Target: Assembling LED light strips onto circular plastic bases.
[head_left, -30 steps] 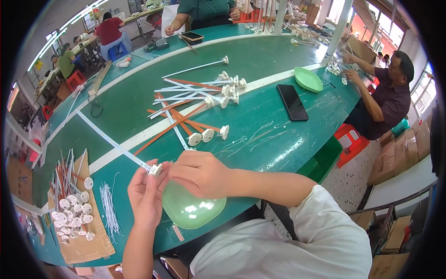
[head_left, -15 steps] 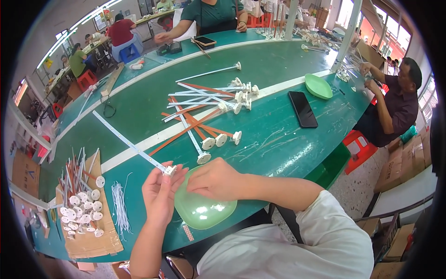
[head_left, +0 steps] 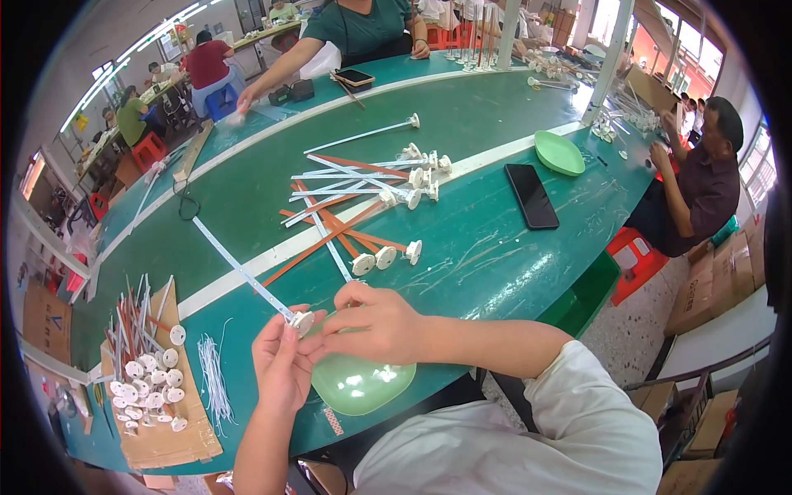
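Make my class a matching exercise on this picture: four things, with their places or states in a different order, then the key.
Things
1. Left hand
2. Nearer black phone
3. Bundle of thin white strands
4. Flat cardboard sheet

Places or states
A. Under a pile of strips with round white ends
B. Just left of the upper light-green bowl
C. Holding a pale strip near its white end
D. Just right of the cardboard

Pairs: 1-C, 2-B, 3-D, 4-A
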Action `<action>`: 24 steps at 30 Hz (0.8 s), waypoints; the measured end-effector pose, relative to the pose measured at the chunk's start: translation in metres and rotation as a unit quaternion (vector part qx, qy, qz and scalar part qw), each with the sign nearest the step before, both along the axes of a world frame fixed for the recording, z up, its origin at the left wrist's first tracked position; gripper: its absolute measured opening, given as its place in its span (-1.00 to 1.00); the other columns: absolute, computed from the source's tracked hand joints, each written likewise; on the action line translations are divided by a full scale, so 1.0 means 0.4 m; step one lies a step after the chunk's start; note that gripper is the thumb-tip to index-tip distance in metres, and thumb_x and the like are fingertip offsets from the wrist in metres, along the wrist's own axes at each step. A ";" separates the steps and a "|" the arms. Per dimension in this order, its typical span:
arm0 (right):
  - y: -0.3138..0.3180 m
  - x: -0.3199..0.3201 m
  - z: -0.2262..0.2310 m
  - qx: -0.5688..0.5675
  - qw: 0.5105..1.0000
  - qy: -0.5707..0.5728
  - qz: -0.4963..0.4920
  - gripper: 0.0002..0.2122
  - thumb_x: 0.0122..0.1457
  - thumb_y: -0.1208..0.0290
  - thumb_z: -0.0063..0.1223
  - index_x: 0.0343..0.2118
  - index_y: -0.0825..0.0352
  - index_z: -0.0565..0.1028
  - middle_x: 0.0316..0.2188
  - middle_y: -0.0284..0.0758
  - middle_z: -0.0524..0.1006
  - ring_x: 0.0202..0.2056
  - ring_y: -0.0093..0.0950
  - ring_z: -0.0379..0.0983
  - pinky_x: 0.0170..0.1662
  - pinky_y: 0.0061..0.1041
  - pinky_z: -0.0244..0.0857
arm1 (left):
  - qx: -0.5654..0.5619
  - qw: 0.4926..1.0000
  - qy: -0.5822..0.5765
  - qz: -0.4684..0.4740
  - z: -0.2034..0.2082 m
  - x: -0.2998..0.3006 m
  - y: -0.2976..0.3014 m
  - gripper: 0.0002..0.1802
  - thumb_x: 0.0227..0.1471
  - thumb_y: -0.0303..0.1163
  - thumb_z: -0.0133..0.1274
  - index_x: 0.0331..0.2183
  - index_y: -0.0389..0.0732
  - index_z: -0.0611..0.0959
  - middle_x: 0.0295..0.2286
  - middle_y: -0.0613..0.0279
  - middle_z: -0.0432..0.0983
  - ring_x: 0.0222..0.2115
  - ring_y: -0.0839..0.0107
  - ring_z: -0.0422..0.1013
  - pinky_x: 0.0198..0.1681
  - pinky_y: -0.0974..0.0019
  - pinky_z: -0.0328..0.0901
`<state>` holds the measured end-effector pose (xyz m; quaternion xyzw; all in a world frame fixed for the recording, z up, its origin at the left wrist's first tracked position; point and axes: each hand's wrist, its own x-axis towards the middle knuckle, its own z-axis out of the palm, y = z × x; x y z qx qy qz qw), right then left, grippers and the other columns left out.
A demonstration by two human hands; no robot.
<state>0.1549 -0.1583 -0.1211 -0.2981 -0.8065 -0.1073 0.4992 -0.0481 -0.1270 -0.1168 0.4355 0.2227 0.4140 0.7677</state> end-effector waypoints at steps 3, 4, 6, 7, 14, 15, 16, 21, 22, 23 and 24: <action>0.013 0.013 0.004 -0.042 0.998 -0.012 0.048 -0.76 -0.22 0.49 0.26 -0.37 0.27 0.62 -0.30 -0.36 0.56 -0.26 -0.35 0.45 -0.42 -0.47 0.41 | -0.009 1.000 0.007 0.020 -0.004 -0.006 -0.001 -0.60 0.28 -0.33 -0.08 0.04 -0.39 0.41 -0.05 -0.17 0.47 -0.09 0.02 0.52 -0.04 0.03 0.46; 0.025 0.025 0.008 -0.050 0.997 -0.034 0.040 -0.75 -0.21 0.49 0.27 -0.36 0.27 0.62 -0.30 -0.37 0.56 -0.27 -0.34 0.45 -0.40 -0.46 0.41 | -0.006 1.000 0.004 0.017 -0.002 0.003 0.013 -0.60 0.28 -0.32 -0.08 0.04 -0.39 0.41 -0.04 -0.17 0.47 -0.09 0.02 0.52 -0.03 0.04 0.45; 0.027 0.021 -0.006 -0.080 0.995 -0.027 0.045 -0.75 -0.20 0.50 0.29 -0.34 0.27 0.63 -0.31 -0.38 0.56 -0.30 -0.33 0.46 -0.38 -0.44 0.40 | -0.011 1.000 0.012 0.007 -0.004 0.000 0.015 -0.59 0.29 -0.30 -0.10 0.05 -0.38 0.41 -0.04 -0.17 0.47 -0.08 0.02 0.51 -0.02 0.05 0.45; 0.025 0.023 -0.010 -0.097 0.994 -0.004 0.049 -0.75 -0.19 0.51 0.31 -0.34 0.27 0.63 -0.32 -0.37 0.57 -0.33 -0.33 0.47 -0.38 -0.43 0.40 | -0.013 1.000 0.016 -0.008 -0.003 0.009 0.019 -0.58 0.30 -0.28 -0.11 0.06 -0.37 0.41 -0.03 -0.16 0.46 -0.08 0.02 0.51 -0.01 0.06 0.45; 0.039 0.021 0.002 -0.150 0.985 0.045 0.073 -0.76 -0.20 0.56 0.37 -0.37 0.28 0.65 -0.35 -0.33 0.59 -0.39 -0.34 0.50 -0.37 -0.45 0.41 | -0.020 0.999 -0.016 -0.024 0.004 0.003 0.032 -0.60 0.32 -0.30 -0.14 0.06 -0.35 0.41 -0.02 -0.11 0.47 -0.07 0.06 0.51 -0.01 0.11 0.45; 0.036 0.020 -0.002 -0.136 0.987 0.032 0.082 -0.76 -0.20 0.57 0.36 -0.37 0.30 0.64 -0.34 -0.33 0.59 -0.39 -0.34 0.50 -0.37 -0.45 0.41 | -0.026 0.999 -0.010 -0.026 0.002 -0.001 0.028 -0.61 0.32 -0.31 -0.15 0.06 -0.36 0.41 -0.02 -0.11 0.47 -0.07 0.06 0.52 0.00 0.12 0.45; 0.034 0.019 -0.004 -0.122 0.988 0.020 0.091 -0.76 -0.19 0.58 0.35 -0.36 0.31 0.64 -0.32 -0.33 0.59 -0.39 -0.34 0.51 -0.37 -0.46 0.41 | -0.030 0.999 -0.006 -0.028 0.000 -0.005 0.025 -0.61 0.32 -0.32 -0.15 0.06 -0.36 0.42 -0.02 -0.11 0.47 -0.08 0.06 0.52 0.00 0.13 0.45; 0.032 0.015 0.000 -0.079 0.994 -0.040 0.072 -0.75 -0.20 0.59 0.33 -0.35 0.34 0.63 -0.30 -0.30 0.58 -0.33 -0.33 0.51 -0.37 -0.44 0.42 | -0.018 1.000 0.000 -0.009 0.008 -0.008 0.021 -0.59 0.32 -0.29 -0.17 0.06 -0.38 0.41 -0.04 -0.13 0.48 -0.08 0.06 0.52 0.00 0.12 0.46; 0.031 0.016 0.006 -0.078 0.993 -0.055 0.065 -0.74 -0.21 0.59 0.32 -0.35 0.36 0.62 -0.29 -0.29 0.58 -0.30 -0.33 0.50 -0.37 -0.44 0.43 | -0.010 1.000 0.012 -0.002 0.011 -0.007 0.021 -0.56 0.33 -0.25 -0.19 0.06 -0.39 0.39 -0.05 -0.16 0.49 -0.08 0.03 0.52 0.00 0.10 0.46; 0.031 0.020 0.011 -0.076 0.993 -0.056 0.066 -0.74 -0.21 0.59 0.32 -0.35 0.36 0.62 -0.29 -0.29 0.58 -0.30 -0.33 0.50 -0.37 -0.44 0.43 | -0.007 1.000 0.011 -0.001 0.013 -0.007 0.021 -0.56 0.33 -0.25 -0.19 0.06 -0.39 0.39 -0.05 -0.16 0.49 -0.08 0.03 0.52 0.00 0.10 0.46; 0.030 0.026 0.015 -0.079 0.992 -0.061 0.071 -0.74 -0.22 0.58 0.30 -0.36 0.35 0.62 -0.28 -0.29 0.58 -0.29 -0.33 0.50 -0.36 -0.44 0.43 | -0.008 1.000 0.019 -0.012 0.015 -0.005 0.022 -0.57 0.33 -0.26 -0.19 0.06 -0.39 0.40 -0.06 -0.14 0.49 -0.08 0.05 0.52 0.00 0.11 0.46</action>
